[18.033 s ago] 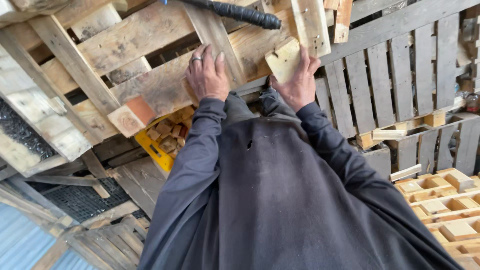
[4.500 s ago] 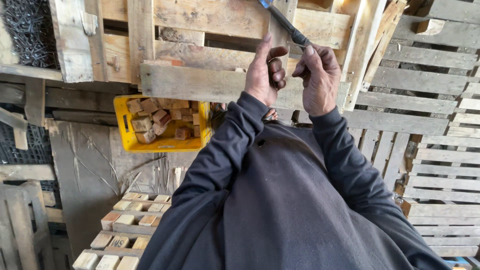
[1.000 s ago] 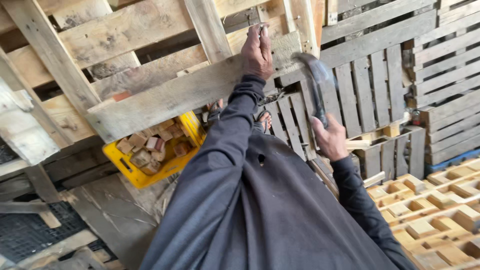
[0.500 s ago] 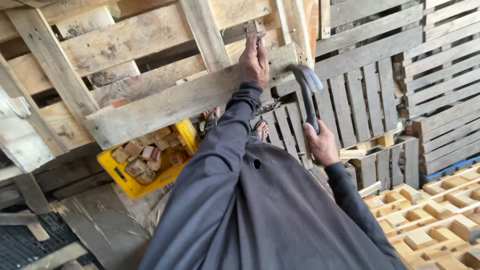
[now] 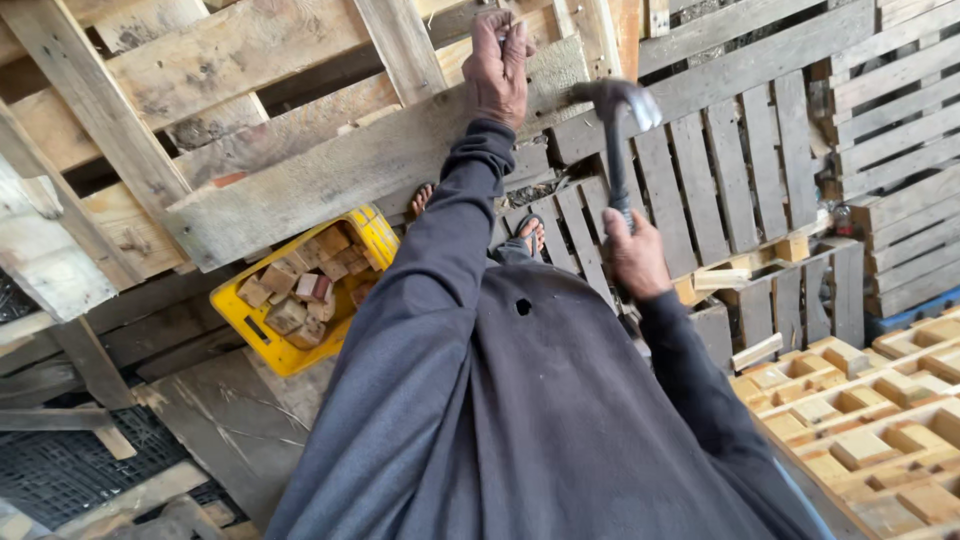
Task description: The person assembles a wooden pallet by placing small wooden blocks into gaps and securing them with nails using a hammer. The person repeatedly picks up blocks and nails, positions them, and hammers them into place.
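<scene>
The long grey wooden plank [image 5: 370, 165] leans across the stacked pallets, above the yellow plastic box of small wood blocks [image 5: 300, 290]. The left hand [image 5: 500, 70] is pinched shut on something small at the plank's top edge, too small to tell. The right hand [image 5: 635, 260] is wrapped tight around the dark metal claw hammer [image 5: 615, 130]; a good hit would land straight, clear of those fingers.

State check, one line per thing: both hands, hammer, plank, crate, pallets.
left hand: raised, fingers pinched at the plank's top edge
right hand: closed around the hammer handle
hammer: upright, head level with the plank end
plank: tilted, lying across the pallet frame
yellow crate: on the floor, filled with wood blocks
pallets: leaning upright behind
</scene>
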Demonstrator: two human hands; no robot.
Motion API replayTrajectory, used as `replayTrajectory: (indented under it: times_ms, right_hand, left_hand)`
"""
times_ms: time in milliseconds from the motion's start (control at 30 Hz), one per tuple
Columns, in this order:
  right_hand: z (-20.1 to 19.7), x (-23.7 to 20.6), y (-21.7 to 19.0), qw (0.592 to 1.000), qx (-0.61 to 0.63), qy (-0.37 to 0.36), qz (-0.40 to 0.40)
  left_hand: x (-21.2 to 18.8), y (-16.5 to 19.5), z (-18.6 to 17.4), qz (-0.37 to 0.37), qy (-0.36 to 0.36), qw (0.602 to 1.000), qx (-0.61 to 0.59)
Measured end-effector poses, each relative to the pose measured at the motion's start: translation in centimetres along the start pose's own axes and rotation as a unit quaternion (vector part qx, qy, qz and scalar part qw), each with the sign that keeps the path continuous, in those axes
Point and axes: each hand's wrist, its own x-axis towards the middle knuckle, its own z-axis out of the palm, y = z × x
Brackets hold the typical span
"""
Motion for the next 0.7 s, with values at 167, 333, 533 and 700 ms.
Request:
replayTrajectory:
  times_ms: [167,333,533,700]
  right_hand:
    - [-1.9,-2.4,1.1,0.995,-0.032,0.032,-0.088]
    - [0.8,-1.1,1.8,0.986,0.069,0.001,-0.150]
    - [0.0,-1.0,2.0,0.991,0.122,-0.043,0.045]
    - [-0.5,-2.2,-2.0,0.973,0.190,-0.024,-0.129]
  left_hand:
    - [-0.5,0.6,-0.9,0.094,-0.019,0.986,0.133]
    - [-0.4,0.6,-1.3,0.052,-0.085,0.994,0.045]
    - [-0.6,0.0,-1.3,0.043,-0.154,0.966,0.204]
    - [-1.2,-0.3,-1.5,0.064,-0.217,0.925,0.306]
